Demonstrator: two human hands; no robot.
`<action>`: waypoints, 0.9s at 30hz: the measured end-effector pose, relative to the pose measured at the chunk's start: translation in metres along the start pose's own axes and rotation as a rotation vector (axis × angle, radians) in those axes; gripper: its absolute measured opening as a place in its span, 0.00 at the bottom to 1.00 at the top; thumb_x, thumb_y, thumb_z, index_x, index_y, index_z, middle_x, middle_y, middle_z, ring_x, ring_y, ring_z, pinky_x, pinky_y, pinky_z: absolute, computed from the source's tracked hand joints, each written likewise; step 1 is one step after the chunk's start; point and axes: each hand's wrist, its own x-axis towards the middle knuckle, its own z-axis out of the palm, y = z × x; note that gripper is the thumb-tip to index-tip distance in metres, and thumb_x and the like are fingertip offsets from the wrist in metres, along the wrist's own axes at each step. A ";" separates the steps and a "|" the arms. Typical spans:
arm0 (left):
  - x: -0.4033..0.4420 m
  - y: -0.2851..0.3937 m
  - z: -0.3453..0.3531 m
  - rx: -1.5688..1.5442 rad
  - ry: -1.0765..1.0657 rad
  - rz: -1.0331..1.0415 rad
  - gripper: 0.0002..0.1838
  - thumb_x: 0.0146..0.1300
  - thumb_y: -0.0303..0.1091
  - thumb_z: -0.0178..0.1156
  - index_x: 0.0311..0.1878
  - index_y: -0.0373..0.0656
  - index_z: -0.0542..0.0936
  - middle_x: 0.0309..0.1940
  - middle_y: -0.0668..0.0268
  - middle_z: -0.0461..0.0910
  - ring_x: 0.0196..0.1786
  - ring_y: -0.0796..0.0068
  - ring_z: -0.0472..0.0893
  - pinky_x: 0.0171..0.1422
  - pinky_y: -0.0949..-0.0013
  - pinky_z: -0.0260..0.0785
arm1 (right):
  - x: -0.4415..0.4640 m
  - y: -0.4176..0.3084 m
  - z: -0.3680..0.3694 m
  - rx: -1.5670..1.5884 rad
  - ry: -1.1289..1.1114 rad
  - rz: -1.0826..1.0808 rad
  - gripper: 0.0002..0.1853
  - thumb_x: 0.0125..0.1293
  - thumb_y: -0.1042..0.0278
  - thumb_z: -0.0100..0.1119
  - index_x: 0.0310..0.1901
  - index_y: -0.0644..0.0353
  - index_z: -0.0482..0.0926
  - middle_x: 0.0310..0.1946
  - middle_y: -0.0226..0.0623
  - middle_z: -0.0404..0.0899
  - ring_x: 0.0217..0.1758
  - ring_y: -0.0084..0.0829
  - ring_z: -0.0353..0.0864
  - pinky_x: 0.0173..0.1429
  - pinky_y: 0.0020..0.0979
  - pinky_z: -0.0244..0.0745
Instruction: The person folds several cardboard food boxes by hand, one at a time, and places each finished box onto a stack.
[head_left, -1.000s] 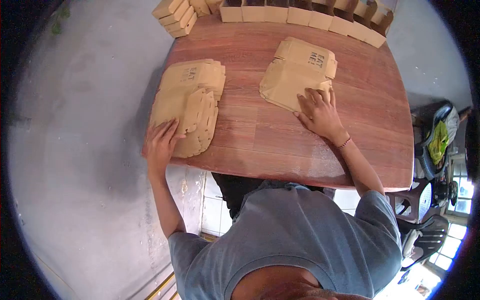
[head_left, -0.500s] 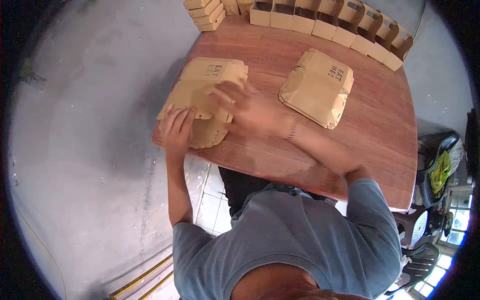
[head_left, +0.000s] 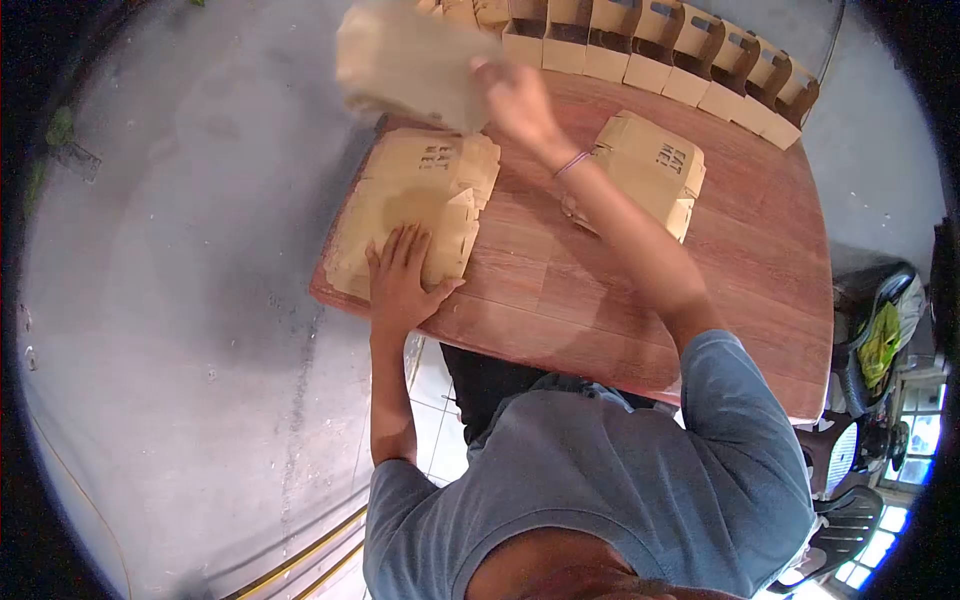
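Note:
My left hand (head_left: 402,282) rests flat, fingers spread, on the near part of a brown unfolded cardboard box (head_left: 400,190) printed "EAT ME!" at the table's left side. My right hand (head_left: 515,100) grips the right edge of another cardboard box blank (head_left: 410,65), raised at the far left corner and blurred by motion. Under my right forearm lies a second pile of flat cardboard boxes (head_left: 645,165), also printed "EAT ME!" and partly covered by the arm.
A row of folded cardboard carriers with handles (head_left: 655,60) stands along the far edge of the wooden table (head_left: 560,300). A grey wall (head_left: 200,250) borders the left side. Chairs (head_left: 870,310) stand to the right.
My right hand has lifted a cardboard blank off the left pile and carried it up toward the far left corner. My left hand has shifted right and now lies flat on the pile.

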 end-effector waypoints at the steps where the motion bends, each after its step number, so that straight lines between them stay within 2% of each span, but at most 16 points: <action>1: -0.001 -0.002 0.002 0.016 -0.002 0.009 0.46 0.53 0.66 0.66 0.68 0.42 0.73 0.71 0.57 0.69 0.75 0.53 0.64 0.76 0.29 0.45 | 0.013 0.007 -0.015 0.042 0.076 0.048 0.18 0.73 0.56 0.57 0.42 0.66 0.82 0.31 0.41 0.83 0.33 0.27 0.79 0.36 0.36 0.74; 3: 0.000 -0.003 0.002 0.025 -0.001 0.025 0.47 0.52 0.68 0.66 0.67 0.41 0.73 0.72 0.58 0.69 0.75 0.53 0.64 0.76 0.29 0.44 | 0.035 0.029 -0.055 0.156 0.156 0.036 0.19 0.72 0.55 0.59 0.44 0.68 0.82 0.33 0.36 0.83 0.35 0.25 0.76 0.38 0.32 0.73; 5: 0.002 0.000 -0.003 0.018 -0.014 0.007 0.47 0.51 0.68 0.67 0.66 0.41 0.75 0.71 0.57 0.69 0.75 0.53 0.64 0.76 0.29 0.43 | 0.040 0.007 -0.092 0.264 0.356 0.210 0.18 0.72 0.58 0.59 0.45 0.70 0.81 0.33 0.33 0.82 0.34 0.23 0.74 0.39 0.31 0.72; 7: 0.002 -0.002 -0.003 0.003 -0.012 0.012 0.47 0.51 0.68 0.67 0.67 0.42 0.74 0.71 0.57 0.69 0.75 0.53 0.64 0.76 0.29 0.43 | 0.049 0.008 -0.123 0.828 0.442 0.153 0.11 0.72 0.67 0.55 0.46 0.67 0.81 0.30 0.32 0.81 0.33 0.26 0.75 0.42 0.32 0.75; 9: 0.002 -0.003 -0.004 -0.014 -0.017 0.026 0.47 0.51 0.68 0.68 0.67 0.42 0.74 0.71 0.56 0.70 0.75 0.52 0.63 0.76 0.28 0.43 | 0.040 -0.002 -0.172 0.698 0.464 0.102 0.25 0.74 0.69 0.55 0.68 0.71 0.68 0.59 0.50 0.79 0.61 0.38 0.78 0.63 0.33 0.73; 11: 0.003 0.003 -0.008 0.008 0.023 0.041 0.45 0.54 0.64 0.67 0.67 0.41 0.73 0.70 0.54 0.69 0.75 0.50 0.63 0.76 0.28 0.42 | 0.029 0.008 -0.223 0.380 0.485 -0.048 0.36 0.73 0.58 0.61 0.74 0.69 0.59 0.62 0.53 0.74 0.64 0.40 0.76 0.66 0.32 0.70; 12: 0.005 0.009 -0.010 -0.008 0.011 0.064 0.45 0.54 0.64 0.67 0.67 0.41 0.73 0.70 0.54 0.69 0.75 0.50 0.63 0.76 0.28 0.42 | 0.014 0.001 -0.232 0.079 0.759 0.036 0.45 0.67 0.46 0.65 0.75 0.67 0.58 0.71 0.53 0.63 0.74 0.40 0.64 0.75 0.40 0.60; 13: 0.008 0.016 -0.014 -0.023 0.043 0.084 0.42 0.57 0.61 0.67 0.67 0.39 0.73 0.70 0.52 0.69 0.75 0.49 0.63 0.76 0.31 0.45 | -0.003 -0.005 -0.245 0.058 0.781 0.044 0.45 0.67 0.46 0.65 0.75 0.67 0.58 0.71 0.53 0.63 0.74 0.40 0.64 0.75 0.40 0.60; 15: 0.019 0.033 -0.023 -0.052 0.066 0.119 0.40 0.59 0.58 0.66 0.67 0.38 0.73 0.70 0.51 0.69 0.75 0.48 0.64 0.76 0.35 0.48 | -0.038 -0.017 -0.265 -0.328 0.528 -0.414 0.13 0.69 0.74 0.53 0.52 0.65 0.81 0.38 0.35 0.85 0.40 0.29 0.82 0.49 0.32 0.78; 16: 0.026 0.046 -0.028 -0.246 0.063 0.105 0.38 0.62 0.55 0.66 0.67 0.37 0.72 0.70 0.49 0.69 0.75 0.47 0.64 0.76 0.40 0.52 | -0.056 -0.014 -0.261 -0.410 0.518 -0.561 0.21 0.65 0.79 0.51 0.58 0.62 0.80 0.47 0.38 0.87 0.49 0.35 0.85 0.57 0.32 0.78; 18: 0.041 0.065 -0.025 -0.448 0.057 0.093 0.36 0.64 0.53 0.65 0.67 0.36 0.71 0.69 0.48 0.69 0.75 0.47 0.64 0.76 0.46 0.56 | -0.098 0.000 -0.260 -0.547 0.170 -0.487 0.27 0.62 0.81 0.53 0.65 0.57 0.77 0.60 0.42 0.82 0.63 0.41 0.81 0.66 0.37 0.74; 20: 0.066 0.082 -0.014 -0.782 -0.035 0.064 0.36 0.67 0.51 0.63 0.69 0.34 0.68 0.69 0.46 0.69 0.74 0.48 0.66 0.75 0.53 0.60 | -0.133 0.031 -0.244 -0.736 -0.136 -0.428 0.33 0.59 0.79 0.56 0.70 0.52 0.72 0.72 0.41 0.69 0.73 0.46 0.70 0.76 0.41 0.65; 22: 0.095 0.100 0.005 -1.015 -0.152 -0.028 0.36 0.71 0.53 0.58 0.71 0.34 0.65 0.68 0.45 0.69 0.72 0.48 0.68 0.75 0.53 0.59 | -0.176 0.072 -0.228 -0.896 -0.415 -0.301 0.36 0.60 0.72 0.60 0.73 0.49 0.68 0.78 0.40 0.58 0.80 0.47 0.58 0.81 0.47 0.55; 25: 0.139 0.117 0.064 -1.047 -0.270 -0.105 0.40 0.73 0.60 0.51 0.73 0.33 0.64 0.69 0.43 0.68 0.73 0.47 0.67 0.77 0.53 0.58 | -0.214 0.106 -0.218 -0.963 -0.514 -0.186 0.35 0.63 0.60 0.62 0.73 0.48 0.67 0.79 0.42 0.55 0.81 0.50 0.54 0.81 0.51 0.52; 26: 0.154 0.118 0.091 -0.902 -0.332 -0.126 0.43 0.73 0.63 0.48 0.74 0.32 0.62 0.70 0.41 0.67 0.74 0.46 0.65 0.77 0.52 0.56 | -0.211 0.109 -0.220 -0.947 -0.490 -0.217 0.37 0.64 0.51 0.64 0.74 0.49 0.66 0.77 0.47 0.57 0.81 0.52 0.52 0.81 0.55 0.51; 27: 0.165 0.120 0.108 -0.753 -0.397 -0.141 0.46 0.72 0.67 0.44 0.75 0.31 0.61 0.71 0.40 0.65 0.76 0.45 0.63 0.78 0.52 0.55 | -0.209 0.105 -0.221 -0.940 -0.478 -0.203 0.37 0.64 0.51 0.64 0.74 0.49 0.66 0.77 0.47 0.57 0.81 0.52 0.52 0.81 0.55 0.51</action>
